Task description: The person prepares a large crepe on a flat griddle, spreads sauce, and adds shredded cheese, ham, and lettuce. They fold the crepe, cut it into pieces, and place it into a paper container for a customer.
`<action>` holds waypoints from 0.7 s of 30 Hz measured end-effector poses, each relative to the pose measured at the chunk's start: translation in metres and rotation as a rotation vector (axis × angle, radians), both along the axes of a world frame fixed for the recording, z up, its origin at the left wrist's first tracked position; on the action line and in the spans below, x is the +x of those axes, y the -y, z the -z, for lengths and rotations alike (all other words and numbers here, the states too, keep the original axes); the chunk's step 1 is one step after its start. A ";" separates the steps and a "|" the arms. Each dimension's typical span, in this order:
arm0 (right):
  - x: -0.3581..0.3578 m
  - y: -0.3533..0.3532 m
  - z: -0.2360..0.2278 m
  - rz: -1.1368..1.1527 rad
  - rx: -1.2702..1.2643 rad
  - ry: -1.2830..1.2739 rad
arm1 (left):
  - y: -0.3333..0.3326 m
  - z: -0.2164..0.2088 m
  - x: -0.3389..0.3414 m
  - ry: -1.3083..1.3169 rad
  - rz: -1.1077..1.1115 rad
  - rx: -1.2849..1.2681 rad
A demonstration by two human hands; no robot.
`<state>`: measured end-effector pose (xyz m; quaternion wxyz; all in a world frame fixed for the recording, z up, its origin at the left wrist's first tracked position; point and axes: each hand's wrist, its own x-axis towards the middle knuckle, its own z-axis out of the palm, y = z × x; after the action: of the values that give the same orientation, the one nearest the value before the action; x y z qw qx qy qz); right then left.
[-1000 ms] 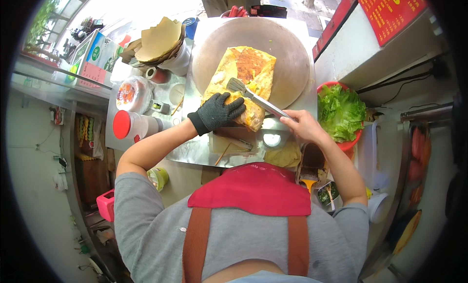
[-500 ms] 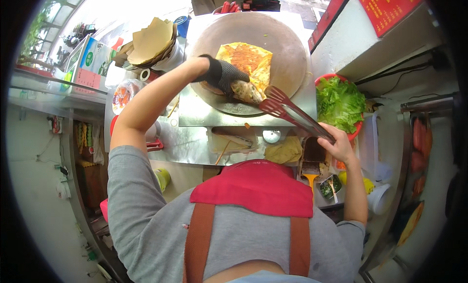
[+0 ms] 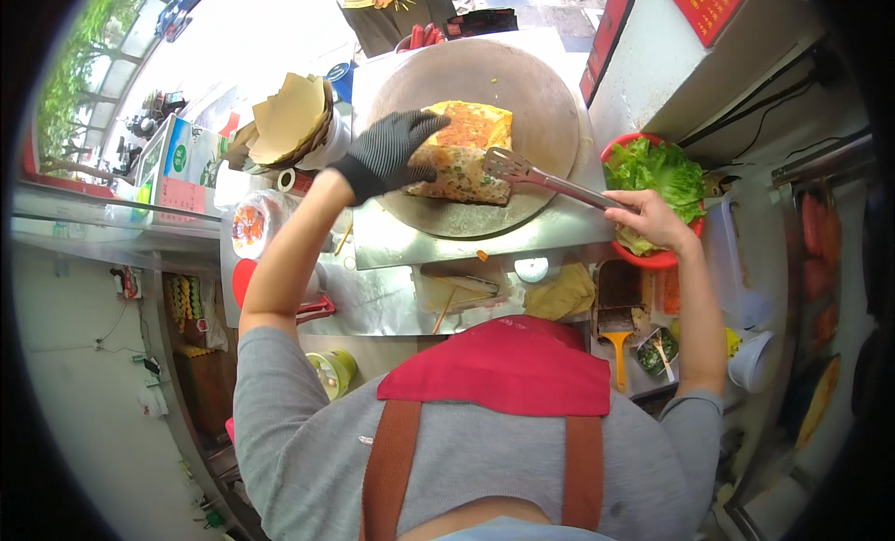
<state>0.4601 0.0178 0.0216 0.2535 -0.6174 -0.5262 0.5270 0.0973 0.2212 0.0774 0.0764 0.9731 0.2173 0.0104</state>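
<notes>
A savoury crepe point(image 3: 466, 173) lies on the round griddle point(image 3: 550, 103). Its near part is folded over, showing a pale side flecked with green; the far part is yellow with reddish sauce. My left hand point(image 3: 392, 154), in a dark striped glove, is at the crepe's left edge, fingers stretched and thumb apart, touching it. My bare right hand point(image 3: 650, 219) is closed round the handle end of brown slotted tongs point(image 3: 559, 184). The tips of the tongs rest against the right end of the folded part.
Right of the griddle stands a red bowl point(image 3: 657, 254) of lettuce point(image 3: 657, 182). Below it are a sauce tray point(image 3: 623, 285) with a yellow-handled brush point(image 3: 617, 355) and a dish of chopped greens point(image 3: 655, 350). Paper bags point(image 3: 291, 122) stand at the left. A person point(image 3: 396, 19) is beyond the griddle.
The near part of the crepe now lies folded over the sauced part. My left hand has opened and shifted left. The tongs have moved up to the crepe's right end.
</notes>
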 end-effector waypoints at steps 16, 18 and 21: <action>0.014 -0.007 -0.014 -0.081 0.253 0.253 | 0.004 0.061 -0.018 0.003 -0.061 -0.173; 0.013 0.009 -0.012 -0.028 0.641 0.545 | -0.003 0.048 -0.031 0.056 -0.112 -0.100; 0.011 0.029 -0.023 -0.065 0.831 0.766 | 0.000 -0.002 -0.052 0.261 -0.234 -0.172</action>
<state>0.4715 -0.0113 0.0444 0.2500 -0.5964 -0.7625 0.0211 0.0451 0.2215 0.0796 0.1851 0.9215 0.3172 0.1265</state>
